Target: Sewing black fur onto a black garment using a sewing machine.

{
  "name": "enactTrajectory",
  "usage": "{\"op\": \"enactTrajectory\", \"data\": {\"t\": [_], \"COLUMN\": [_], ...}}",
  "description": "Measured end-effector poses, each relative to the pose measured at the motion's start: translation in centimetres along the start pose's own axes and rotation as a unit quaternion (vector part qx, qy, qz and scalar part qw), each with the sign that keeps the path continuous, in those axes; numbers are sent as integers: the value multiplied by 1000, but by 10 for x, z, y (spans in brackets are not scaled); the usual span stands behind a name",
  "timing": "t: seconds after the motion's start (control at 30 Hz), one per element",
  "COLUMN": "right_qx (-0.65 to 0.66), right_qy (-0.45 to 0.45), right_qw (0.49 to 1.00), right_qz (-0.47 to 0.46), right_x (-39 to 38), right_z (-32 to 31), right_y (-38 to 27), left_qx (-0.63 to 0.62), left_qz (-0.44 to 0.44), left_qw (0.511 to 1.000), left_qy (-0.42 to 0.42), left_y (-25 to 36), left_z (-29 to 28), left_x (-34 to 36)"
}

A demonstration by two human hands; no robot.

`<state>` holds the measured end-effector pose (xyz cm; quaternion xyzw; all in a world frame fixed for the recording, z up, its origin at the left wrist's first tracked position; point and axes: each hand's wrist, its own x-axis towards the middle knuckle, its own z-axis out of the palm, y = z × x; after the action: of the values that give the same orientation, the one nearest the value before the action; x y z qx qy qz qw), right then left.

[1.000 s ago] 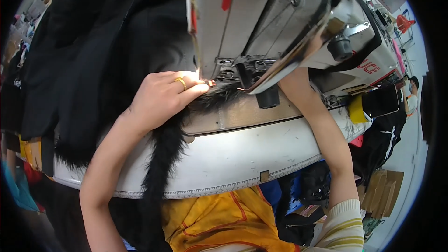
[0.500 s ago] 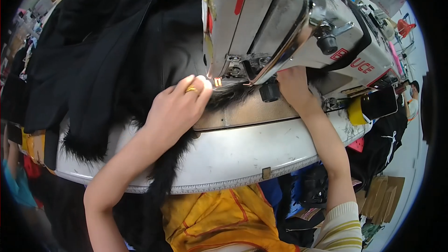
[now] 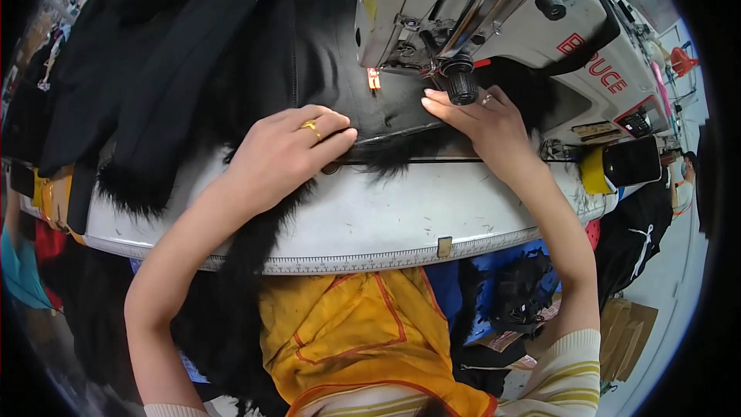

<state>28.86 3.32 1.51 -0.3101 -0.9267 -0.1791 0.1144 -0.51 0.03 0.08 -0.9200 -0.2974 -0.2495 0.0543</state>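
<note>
A black furry fabric lies heaped over the white sewing table and runs under the grey sewing machine. My left hand, a gold ring on one finger, lies flat on the fabric just left of the needle area, fingers together and pressing down. My right hand, also ringed, presses flat on the fabric's furry edge right under the machine head, next to a black knob. A strip of black fur hangs off the table's front edge.
A measuring strip runs along the table's front edge. An orange cloth covers my lap. A yellow and black box sits at the table's right end. More dark garments lie below right, with cardboard on the floor.
The view has shifted, so the machine sits higher and further right. Both hands have slid toward me along the fabric and now lie flat in front of the needle.
</note>
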Motion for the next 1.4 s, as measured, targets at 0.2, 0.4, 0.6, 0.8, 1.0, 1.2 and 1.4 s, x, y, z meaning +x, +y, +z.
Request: {"op": "enactTrajectory", "data": {"t": [0.2,0.4,0.6,0.8,1.0,1.2,1.4], "right_qx": [83,10,14,-59,-2,23,-10], "right_qy": [-18,88,-2,13,28,60,18], "right_qw": [996,996,991,985,990,991,992], "right_qz": [7,3,134,163,137,115,121], "right_x": [22,15,-5,-12,-4,-2,-5], "right_z": [11,23,24,43,29,30,25], "right_y": [-27,-2,35,38,34,33,33], "left_qx": [-18,-16,31,64,87,52,36], "left_qz": [-12,-27,48,43,37,4,-15], "left_qw": [999,999,998,997,996,998,998], "left_qy": [-34,-27,-24,1,-4,-39,-45], "left_y": [-4,-6,-31,-35,-39,-31,-26], "left_z": [-8,-23,11,13,12,7,-13], "left_x": [12,-11,26,35,35,29,7]}}
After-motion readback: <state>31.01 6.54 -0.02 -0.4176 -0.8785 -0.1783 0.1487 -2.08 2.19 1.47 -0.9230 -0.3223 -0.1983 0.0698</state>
